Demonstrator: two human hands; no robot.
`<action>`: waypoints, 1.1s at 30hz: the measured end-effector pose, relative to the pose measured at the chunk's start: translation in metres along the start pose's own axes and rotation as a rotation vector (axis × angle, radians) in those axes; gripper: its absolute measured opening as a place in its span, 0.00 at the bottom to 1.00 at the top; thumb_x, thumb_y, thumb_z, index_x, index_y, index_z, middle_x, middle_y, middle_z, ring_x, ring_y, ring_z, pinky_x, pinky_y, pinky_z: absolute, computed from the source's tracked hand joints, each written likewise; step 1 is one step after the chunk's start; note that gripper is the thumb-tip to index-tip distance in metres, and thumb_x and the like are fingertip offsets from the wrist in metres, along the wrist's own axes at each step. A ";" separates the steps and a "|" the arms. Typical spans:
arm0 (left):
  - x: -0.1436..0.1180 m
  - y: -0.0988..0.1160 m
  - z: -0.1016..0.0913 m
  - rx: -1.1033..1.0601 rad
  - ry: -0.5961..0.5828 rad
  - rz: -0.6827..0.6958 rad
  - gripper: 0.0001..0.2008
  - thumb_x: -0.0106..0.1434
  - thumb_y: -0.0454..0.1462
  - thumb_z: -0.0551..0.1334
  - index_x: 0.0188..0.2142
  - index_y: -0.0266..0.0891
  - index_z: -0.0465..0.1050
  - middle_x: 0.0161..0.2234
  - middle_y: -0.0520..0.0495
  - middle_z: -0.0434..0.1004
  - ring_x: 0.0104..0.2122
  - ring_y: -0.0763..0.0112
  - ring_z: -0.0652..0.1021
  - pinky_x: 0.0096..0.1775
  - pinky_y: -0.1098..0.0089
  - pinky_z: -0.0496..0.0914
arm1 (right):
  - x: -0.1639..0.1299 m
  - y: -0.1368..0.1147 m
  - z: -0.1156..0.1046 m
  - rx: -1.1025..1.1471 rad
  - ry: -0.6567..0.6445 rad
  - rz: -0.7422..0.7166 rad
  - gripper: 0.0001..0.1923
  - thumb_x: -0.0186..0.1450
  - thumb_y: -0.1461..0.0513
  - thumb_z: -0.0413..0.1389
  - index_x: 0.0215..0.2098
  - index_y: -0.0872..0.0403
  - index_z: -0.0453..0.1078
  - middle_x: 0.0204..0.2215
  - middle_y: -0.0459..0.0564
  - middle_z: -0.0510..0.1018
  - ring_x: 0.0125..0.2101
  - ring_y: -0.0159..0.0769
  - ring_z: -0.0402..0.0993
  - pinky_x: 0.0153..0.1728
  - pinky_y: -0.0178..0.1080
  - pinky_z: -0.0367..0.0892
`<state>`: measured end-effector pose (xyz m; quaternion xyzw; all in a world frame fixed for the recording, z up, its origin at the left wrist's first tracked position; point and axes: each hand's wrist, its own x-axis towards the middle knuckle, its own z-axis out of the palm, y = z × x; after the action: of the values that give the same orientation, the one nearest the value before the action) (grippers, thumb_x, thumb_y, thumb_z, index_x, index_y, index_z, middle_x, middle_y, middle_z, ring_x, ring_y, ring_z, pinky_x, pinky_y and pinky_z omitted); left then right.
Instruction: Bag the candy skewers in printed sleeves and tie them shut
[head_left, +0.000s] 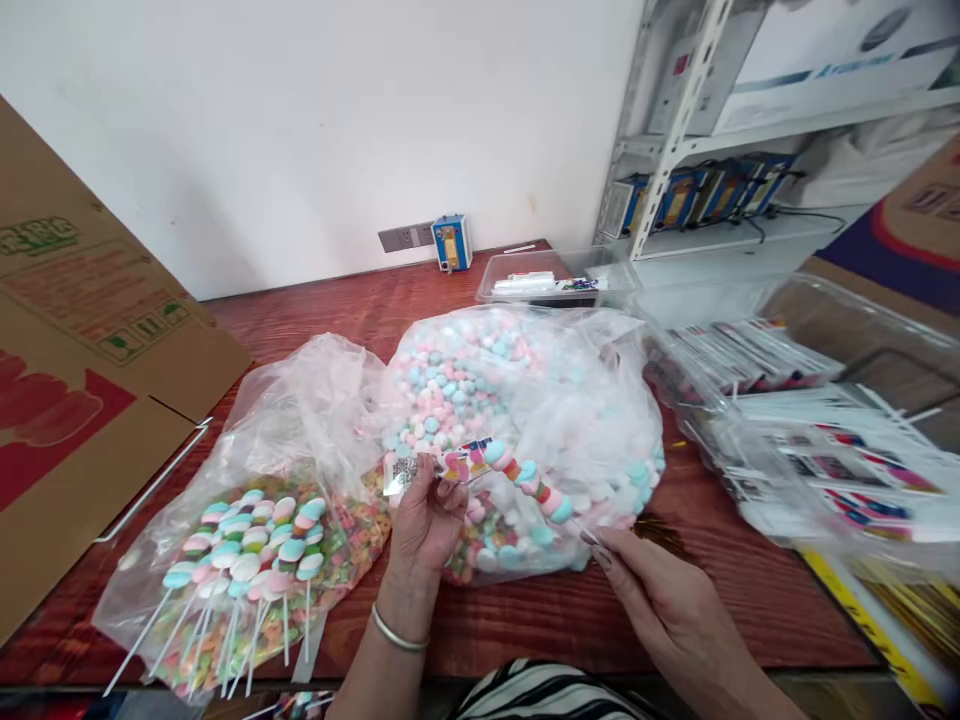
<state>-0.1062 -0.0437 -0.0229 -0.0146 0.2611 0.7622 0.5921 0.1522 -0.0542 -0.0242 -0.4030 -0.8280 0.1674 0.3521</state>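
Note:
My left hand (429, 515) pinches a small printed clear wrapper (461, 462) with a square code on its card end. My right hand (652, 575) closes thumb and finger on the white stick of a marshmallow skewer (529, 480). Pastel blue, pink and white pieces alternate on it with red and green gummies. The skewer's far tip is at the wrapper; whether it sits inside I cannot tell. Behind both hands lies a large clear bag of pastel marshmallows (442, 385). To the left, several finished skewers (247, 545) rest on a bag of colourful gummies (360, 535).
A cardboard box (97, 330) stands at the left. Plastic bins hold white sticks and printed wrappers (847, 470) on the right. A shallow clear tray (559, 275) and a small blue device (451, 243) are at the back. Metal shelving (675, 140) rises behind.

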 end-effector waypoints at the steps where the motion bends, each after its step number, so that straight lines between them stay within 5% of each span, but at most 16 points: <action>1: 0.001 -0.003 0.001 0.017 -0.003 -0.009 0.12 0.54 0.34 0.72 0.26 0.36 0.68 0.21 0.57 0.66 0.18 0.82 0.64 0.18 0.79 0.58 | -0.003 0.002 -0.003 -0.014 0.009 -0.001 0.12 0.69 0.61 0.49 0.44 0.53 0.74 0.31 0.51 0.83 0.30 0.38 0.81 0.31 0.34 0.74; 19: -0.003 -0.020 0.005 0.138 0.042 -0.065 0.13 0.56 0.38 0.71 0.25 0.37 0.66 0.17 0.57 0.60 0.17 0.81 0.60 0.20 0.77 0.58 | -0.010 0.010 -0.010 -0.019 -0.004 -0.067 0.12 0.69 0.60 0.51 0.44 0.53 0.75 0.30 0.49 0.82 0.28 0.36 0.78 0.28 0.35 0.72; 27: -0.004 -0.019 0.006 0.294 0.056 0.063 0.17 0.47 0.39 0.75 0.27 0.37 0.68 0.20 0.58 0.66 0.17 0.83 0.65 0.19 0.80 0.59 | -0.007 0.008 -0.025 -0.106 -0.023 -0.149 0.12 0.68 0.63 0.51 0.44 0.52 0.75 0.30 0.49 0.82 0.27 0.37 0.76 0.30 0.37 0.71; 33: -0.003 -0.015 0.006 0.449 -0.115 0.162 0.15 0.49 0.38 0.74 0.26 0.35 0.69 0.22 0.54 0.70 0.21 0.81 0.70 0.23 0.79 0.67 | -0.009 0.010 -0.030 0.015 -0.102 -0.013 0.12 0.68 0.60 0.52 0.45 0.50 0.75 0.33 0.50 0.82 0.31 0.39 0.78 0.31 0.36 0.73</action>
<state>-0.0900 -0.0419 -0.0220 0.1816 0.3900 0.7297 0.5314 0.1833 -0.0556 -0.0126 -0.3861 -0.8461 0.1916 0.3137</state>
